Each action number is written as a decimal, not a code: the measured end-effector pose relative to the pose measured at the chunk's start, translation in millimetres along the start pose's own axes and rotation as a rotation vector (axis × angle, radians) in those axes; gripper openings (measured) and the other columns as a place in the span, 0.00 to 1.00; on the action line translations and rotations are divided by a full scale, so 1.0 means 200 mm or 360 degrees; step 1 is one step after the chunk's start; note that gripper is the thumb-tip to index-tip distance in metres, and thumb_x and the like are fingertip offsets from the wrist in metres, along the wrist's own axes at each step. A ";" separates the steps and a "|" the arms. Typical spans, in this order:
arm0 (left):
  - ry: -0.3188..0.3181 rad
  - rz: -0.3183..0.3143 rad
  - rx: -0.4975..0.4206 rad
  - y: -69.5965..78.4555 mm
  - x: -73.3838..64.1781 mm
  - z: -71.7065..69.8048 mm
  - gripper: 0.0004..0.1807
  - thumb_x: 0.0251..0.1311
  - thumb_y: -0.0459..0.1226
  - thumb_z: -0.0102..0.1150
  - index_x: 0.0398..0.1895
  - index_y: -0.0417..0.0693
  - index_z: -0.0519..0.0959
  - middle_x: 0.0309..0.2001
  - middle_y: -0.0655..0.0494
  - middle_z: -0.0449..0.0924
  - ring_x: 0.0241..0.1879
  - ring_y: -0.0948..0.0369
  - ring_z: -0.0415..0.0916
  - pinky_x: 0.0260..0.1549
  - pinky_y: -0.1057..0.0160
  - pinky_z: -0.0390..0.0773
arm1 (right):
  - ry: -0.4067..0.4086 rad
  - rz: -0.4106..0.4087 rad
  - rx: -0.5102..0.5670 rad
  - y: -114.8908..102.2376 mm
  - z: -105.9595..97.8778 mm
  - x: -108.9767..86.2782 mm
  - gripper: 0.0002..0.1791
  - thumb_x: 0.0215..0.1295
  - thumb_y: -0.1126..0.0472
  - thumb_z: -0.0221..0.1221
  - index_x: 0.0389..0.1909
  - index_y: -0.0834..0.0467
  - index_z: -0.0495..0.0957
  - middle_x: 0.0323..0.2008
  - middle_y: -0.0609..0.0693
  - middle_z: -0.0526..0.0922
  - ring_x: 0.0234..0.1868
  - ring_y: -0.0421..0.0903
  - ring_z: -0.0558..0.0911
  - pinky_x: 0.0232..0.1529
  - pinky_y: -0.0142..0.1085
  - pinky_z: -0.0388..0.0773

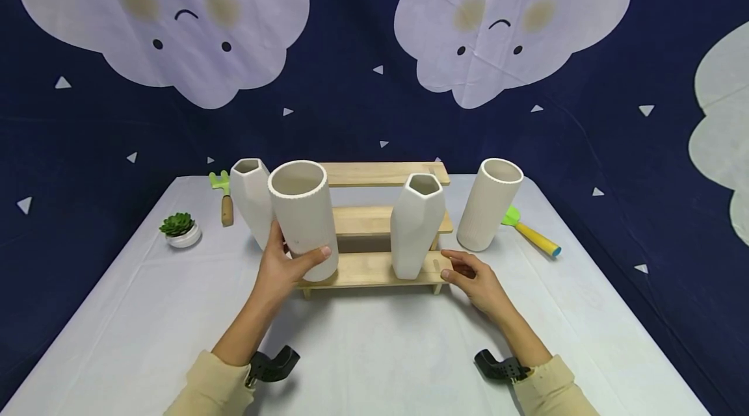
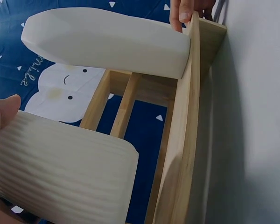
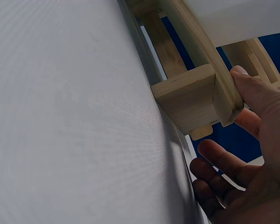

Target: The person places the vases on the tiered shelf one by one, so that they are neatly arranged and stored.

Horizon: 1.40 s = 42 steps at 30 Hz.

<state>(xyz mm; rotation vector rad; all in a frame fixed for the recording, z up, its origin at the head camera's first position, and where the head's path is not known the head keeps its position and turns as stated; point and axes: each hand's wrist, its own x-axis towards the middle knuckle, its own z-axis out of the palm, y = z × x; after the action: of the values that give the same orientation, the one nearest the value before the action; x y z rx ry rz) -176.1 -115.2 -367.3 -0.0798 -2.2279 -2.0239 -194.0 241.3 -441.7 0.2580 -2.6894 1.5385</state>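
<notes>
My left hand (image 1: 283,263) grips a white ribbed cylindrical vase (image 1: 304,221), thumb across its front. In the left wrist view a gap shows between the base of this ribbed vase (image 2: 70,172) and the lowest board of a tiered wooden rack (image 1: 365,268). Toward the right end of that board stands a white faceted vase (image 1: 417,227). My right hand (image 1: 476,281) pinches the board's right end. Seen from the right wrist, its thumb lies on the wooden board (image 3: 224,88), the index finger is behind, and the other fingers curl below.
Left of the rack are another faceted vase (image 1: 251,198), a green hand fork (image 1: 226,201) and a small potted succulent (image 1: 183,234). A second ribbed vase (image 1: 488,208) stands at right, beside a green trowel with a yellow handle (image 1: 538,239). A white cloth covers the table (image 1: 374,357).
</notes>
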 end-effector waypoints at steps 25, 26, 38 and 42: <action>-0.0109 -0.0065 -0.0021 -0.03 0.02 0.09 0.45 0.46 0.35 0.71 0.66 0.54 0.55 0.62 0.50 0.62 0.63 0.52 0.61 0.64 0.47 0.57 | 0.0016 0.0035 0.0000 0.05 0.01 0.02 0.26 0.60 0.51 0.63 0.60 0.50 0.73 0.51 0.58 0.79 0.49 0.50 0.78 0.45 0.32 0.75; -0.0110 -0.0068 -0.0014 -0.03 0.03 0.09 0.45 0.46 0.35 0.72 0.66 0.54 0.55 0.62 0.50 0.62 0.63 0.51 0.62 0.64 0.46 0.58 | 0.0016 0.0034 0.0002 0.05 0.01 0.02 0.26 0.60 0.51 0.63 0.60 0.50 0.73 0.51 0.58 0.79 0.49 0.50 0.78 0.45 0.32 0.75; -0.0133 -0.0088 0.0045 -0.03 0.03 0.11 0.47 0.46 0.38 0.72 0.68 0.56 0.54 0.62 0.50 0.63 0.63 0.50 0.63 0.62 0.44 0.61 | 0.0017 0.0020 0.0006 0.05 0.01 0.02 0.26 0.59 0.51 0.63 0.59 0.50 0.74 0.51 0.59 0.80 0.49 0.50 0.78 0.44 0.31 0.75; -0.0130 -0.0086 0.0065 -0.04 0.03 0.12 0.48 0.45 0.38 0.72 0.68 0.56 0.53 0.63 0.50 0.64 0.64 0.50 0.63 0.63 0.44 0.60 | 0.0017 0.0021 0.0003 0.05 0.01 0.02 0.26 0.59 0.51 0.63 0.59 0.50 0.74 0.51 0.59 0.79 0.49 0.50 0.78 0.44 0.31 0.75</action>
<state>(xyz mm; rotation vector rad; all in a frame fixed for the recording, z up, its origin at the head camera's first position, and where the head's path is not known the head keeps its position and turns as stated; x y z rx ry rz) -184.6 -92.3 -375.7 -0.1007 -2.3438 -2.0364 -199.2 244.6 -450.9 0.2324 -2.6872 1.5413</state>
